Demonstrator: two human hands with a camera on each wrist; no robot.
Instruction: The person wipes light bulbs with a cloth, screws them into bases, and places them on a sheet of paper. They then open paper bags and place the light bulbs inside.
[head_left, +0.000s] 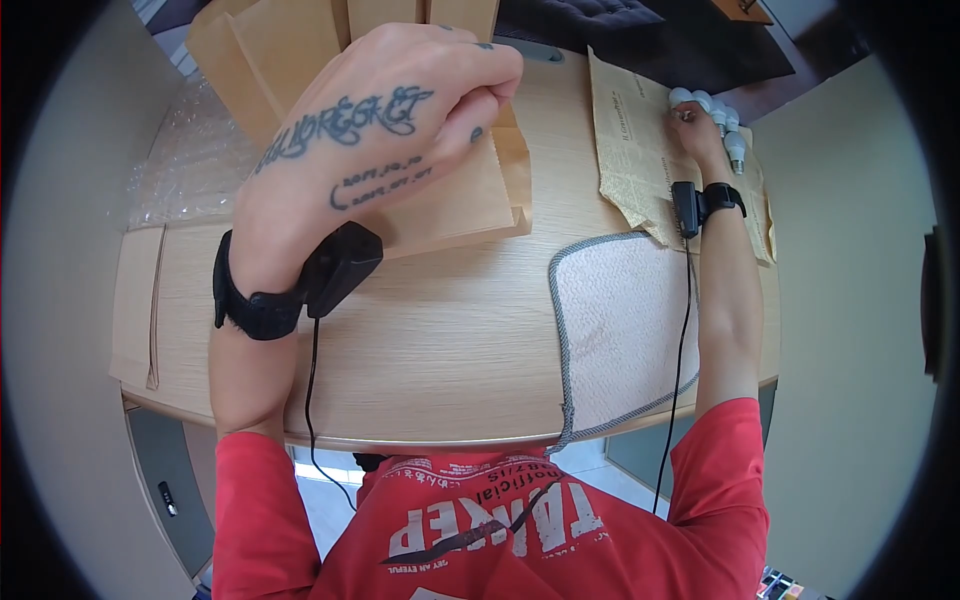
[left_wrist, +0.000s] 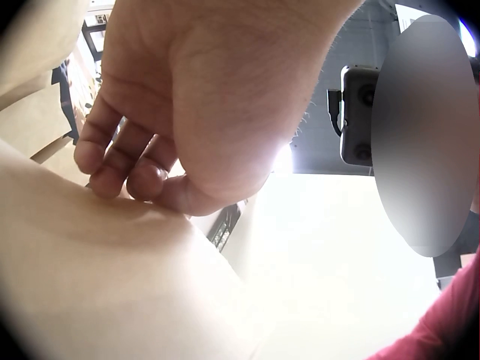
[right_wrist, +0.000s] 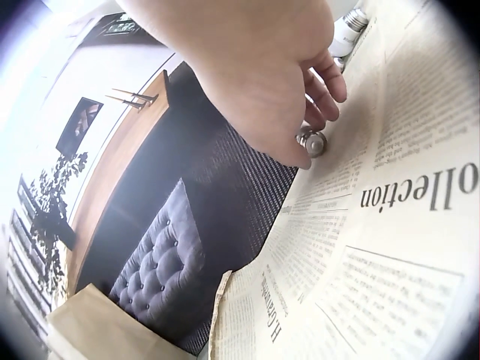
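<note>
My left hand (head_left: 400, 110) is raised over a brown paper bag (head_left: 460, 200), its fingers curled. In the left wrist view, the fingertips and thumb pinch the upper edge of the brown paper (left_wrist: 97, 255). Far to the right, my right hand (head_left: 700, 135) is low over a sheet of newspaper-print paper (head_left: 635, 150). Between its thumb and curled fingers it holds a light bulb (right_wrist: 313, 142), whose metal base points out; the rest is hidden by the hand. Several white bulbs (head_left: 735, 150) lie close beside that hand on the printed sheet.
More brown bags (head_left: 250, 50) stand at the back left, near bubble wrap (head_left: 185, 170). A folded brown bag (head_left: 135, 300) lies at the left edge. A pale, grey-edged mat (head_left: 620, 330) lies right of centre, and wrist-camera cables hang over the front edge.
</note>
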